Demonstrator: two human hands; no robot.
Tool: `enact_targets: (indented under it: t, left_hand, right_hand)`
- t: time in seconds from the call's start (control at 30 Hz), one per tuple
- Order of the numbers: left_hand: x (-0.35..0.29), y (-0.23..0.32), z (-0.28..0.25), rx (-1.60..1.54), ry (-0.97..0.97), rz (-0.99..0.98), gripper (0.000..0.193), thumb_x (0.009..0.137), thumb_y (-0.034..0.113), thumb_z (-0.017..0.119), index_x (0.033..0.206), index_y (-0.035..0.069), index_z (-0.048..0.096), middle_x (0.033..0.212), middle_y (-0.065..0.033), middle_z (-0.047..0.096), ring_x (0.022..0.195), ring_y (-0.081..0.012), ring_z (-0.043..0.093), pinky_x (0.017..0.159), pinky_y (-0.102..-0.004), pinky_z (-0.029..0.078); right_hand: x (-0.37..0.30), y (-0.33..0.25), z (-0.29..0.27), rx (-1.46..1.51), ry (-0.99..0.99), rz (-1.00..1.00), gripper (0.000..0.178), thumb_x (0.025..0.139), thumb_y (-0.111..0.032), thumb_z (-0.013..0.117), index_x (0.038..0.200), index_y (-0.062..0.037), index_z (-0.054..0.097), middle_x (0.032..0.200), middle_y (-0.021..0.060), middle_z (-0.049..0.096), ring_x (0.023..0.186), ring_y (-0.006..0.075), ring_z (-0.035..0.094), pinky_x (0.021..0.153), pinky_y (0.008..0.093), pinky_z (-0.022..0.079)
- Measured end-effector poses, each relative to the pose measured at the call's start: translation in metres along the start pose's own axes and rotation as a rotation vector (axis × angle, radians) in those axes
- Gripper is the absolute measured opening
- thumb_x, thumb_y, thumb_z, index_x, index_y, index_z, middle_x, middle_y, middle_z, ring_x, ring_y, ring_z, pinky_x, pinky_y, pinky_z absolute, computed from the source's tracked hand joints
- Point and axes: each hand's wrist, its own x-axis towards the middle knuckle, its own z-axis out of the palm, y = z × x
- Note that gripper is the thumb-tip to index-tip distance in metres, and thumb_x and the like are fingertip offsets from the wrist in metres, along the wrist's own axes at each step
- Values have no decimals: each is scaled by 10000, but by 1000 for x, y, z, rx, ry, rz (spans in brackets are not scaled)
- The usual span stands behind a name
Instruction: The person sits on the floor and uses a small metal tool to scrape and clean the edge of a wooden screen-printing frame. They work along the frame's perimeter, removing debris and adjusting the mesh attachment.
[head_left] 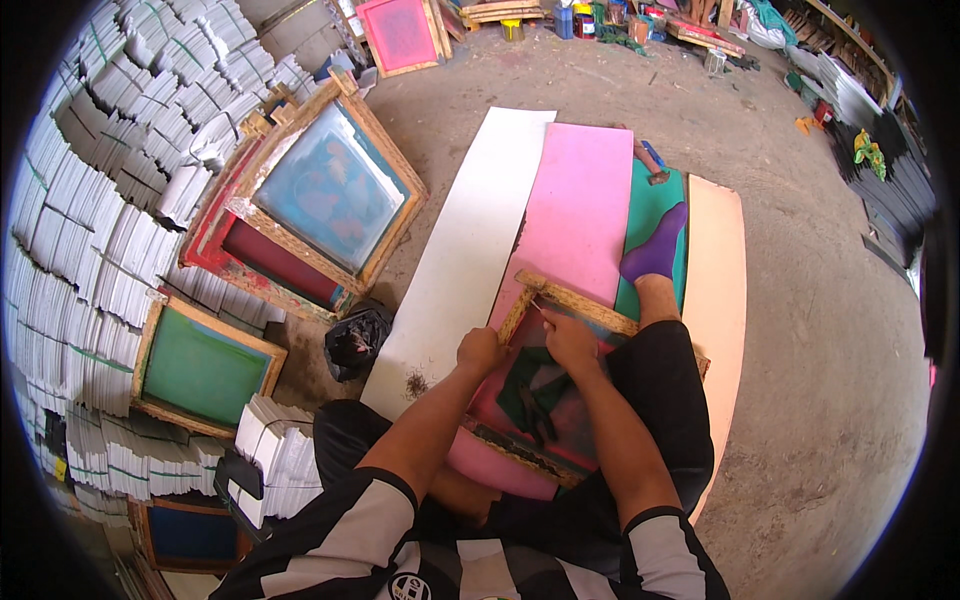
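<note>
A wooden screen-printing frame (575, 303) with reddish mesh lies across my lap over coloured boards. My left hand (482, 350) is closed around the frame's left bar, near its far corner. Above the mesh, my right hand (571, 341) is closed on a small thin tool (537, 306), whose tip points at the inner corner of the frame. The tool's kind is hard to make out. A dark green cloth (520, 385) rests on the mesh between my forearms, with a dark object (541, 412) on it that I cannot identify.
Under me lie white (470, 210), pink (580, 200), green (655, 190) and peach (717, 270) boards; a hammer (655, 172) rests on the green one. Framed screens (330, 190), a black bag (355, 340) and bundled white stacks (80, 240) stand left. Paint pots (585, 20) line the back.
</note>
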Motion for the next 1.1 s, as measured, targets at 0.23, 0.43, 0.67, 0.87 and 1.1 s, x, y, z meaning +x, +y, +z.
enact_targets:
  t: [0.23,0.43,0.67,0.87,1.1]
  left_hand:
    - [0,1,0,9,-7,7,430,815,439,832,945,31,794,937,-222,756,920,-416,742,831,-509,594]
    - [3,-1,2,15,-10,11,443,811,460,834,941,37,797,934,-215,756,917,-410,743,833,-508,593]
    - [3,-3,3,3,-3,30,450,814,480,819,931,46,796,913,-206,755,896,-411,740,820,-513,588]
    - [4,-13,11,-8,4,96,428,811,458,816,914,43,791,890,-222,745,868,-411,736,799,-514,588]
    - [1,-4,0,-46,-41,56,429,822,438,836,942,29,788,940,-237,752,908,-406,744,815,-493,601]
  right_hand:
    - [-2,0,2,-23,14,12,343,1002,-291,570,1310,-273,719,1057,166,753,979,395,711,860,545,556]
    - [0,-1,0,-42,-12,13,357,1001,-283,564,1329,-274,705,1078,170,750,999,393,711,869,549,552]
    - [1,-24,-18,-180,-94,24,363,993,-271,559,1324,-271,709,1068,166,752,1011,385,716,872,536,554]
    - [12,-17,-20,-159,-66,24,370,989,-275,561,1327,-269,711,1084,156,753,1018,370,716,882,519,555]
    - [8,-18,-19,-186,-50,9,364,993,-255,559,1323,-273,711,1045,184,750,995,391,718,853,540,561]
